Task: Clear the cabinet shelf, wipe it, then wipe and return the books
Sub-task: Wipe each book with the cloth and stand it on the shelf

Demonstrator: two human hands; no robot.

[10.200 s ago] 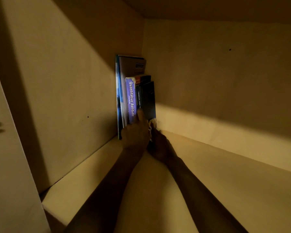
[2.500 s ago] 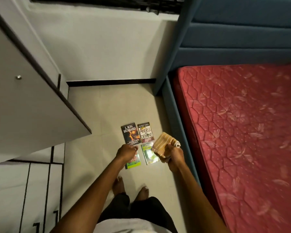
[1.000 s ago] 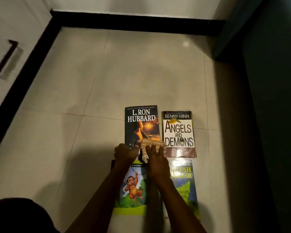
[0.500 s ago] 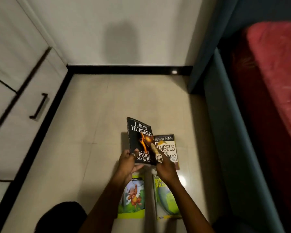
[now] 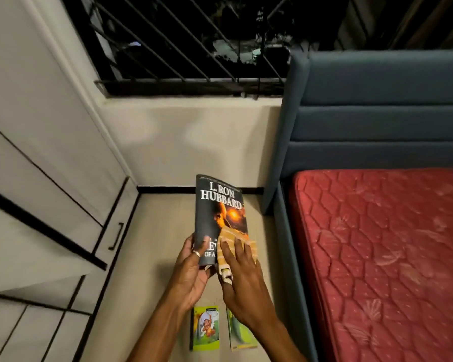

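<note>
My left hand (image 5: 191, 267) grips the lower left edge of a dark paperback, the L. Ron Hubbard book (image 5: 219, 207), held upright in front of me with its cover facing me. My right hand (image 5: 242, 273) lies flat on the cover's lower right, pressing an orange striped cloth (image 5: 233, 237) against it with straight fingers. On the floor below lie a green picture book (image 5: 205, 327) and a second green book (image 5: 239, 335), partly hidden by my right forearm.
A white cabinet (image 5: 45, 178) with drawers and an open door stands at the left. A bed with a red mattress (image 5: 385, 257) and blue headboard (image 5: 377, 113) fills the right. A barred window (image 5: 188, 40) is above the wall ahead. Beige floor (image 5: 154, 257) lies between them.
I have stood up and lifted the Hubbard book higher off the floor. The cloth under my right hand now lies on its cover. The Angels and Demons book is out of sight.
</note>
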